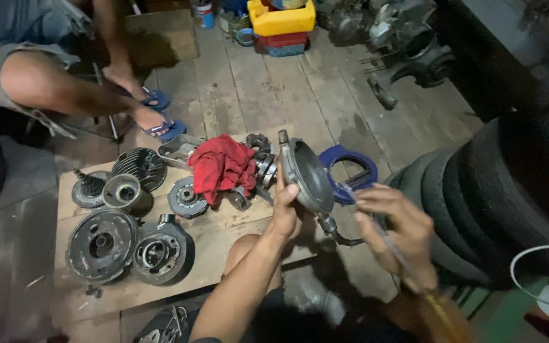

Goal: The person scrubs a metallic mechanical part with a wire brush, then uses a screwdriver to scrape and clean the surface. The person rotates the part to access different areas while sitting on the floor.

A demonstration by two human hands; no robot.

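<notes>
Above the near edge of the wooden board [223, 251], the left hand [285, 213] grips a round grey metal engine cover [309, 174], thumb lying up its rim and fingers wrapped behind, so the dished face tilts toward the right hand and stays steady off the floor. A short black hose [338, 234] hangs from the cover's lower end. The right hand [394, 232] is close beside it, fingers drawn together in a pinch around a thin, pale rod-like tool [382, 238]; the hand is blurred, so exactly what the tool is cannot be told. Its tip points at the cover's edge.

Just behind the cover, a blue ring-shaped part [344, 168] lies on the floor planks. On the board, a red rag [222, 166] is draped over greasy parts, apparently to keep it handy, and round housings [101, 244] and a finned cylinder [140, 166] are laid out flat side by side. Stacked tyres [509, 190] stand to the right. Another person's sandalled feet [154, 114] rest beyond the board, well apart from the work.
</notes>
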